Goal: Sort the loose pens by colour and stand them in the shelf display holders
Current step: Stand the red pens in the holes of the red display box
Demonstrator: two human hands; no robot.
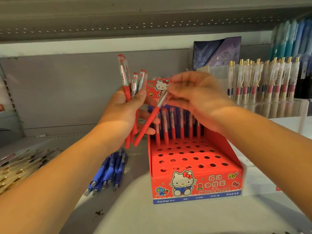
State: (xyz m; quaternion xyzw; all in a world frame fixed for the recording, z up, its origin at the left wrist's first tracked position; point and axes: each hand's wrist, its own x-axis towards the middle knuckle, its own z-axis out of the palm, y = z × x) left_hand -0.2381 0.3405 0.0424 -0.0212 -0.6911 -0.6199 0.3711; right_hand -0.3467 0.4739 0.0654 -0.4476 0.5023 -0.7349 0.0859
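Head view: left hand grips red pen bundle; right hand pinches single red pen above holder.

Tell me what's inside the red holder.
Red pens stand in the back row of holes in the holder; the front rows' holes show dark and unfilled. The right hand covers some pen tops, and the inside below the holes is hidden.

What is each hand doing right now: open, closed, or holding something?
Left hand: grips a bunch of red pens.
Right hand: pinches a single red pen by its upper end.
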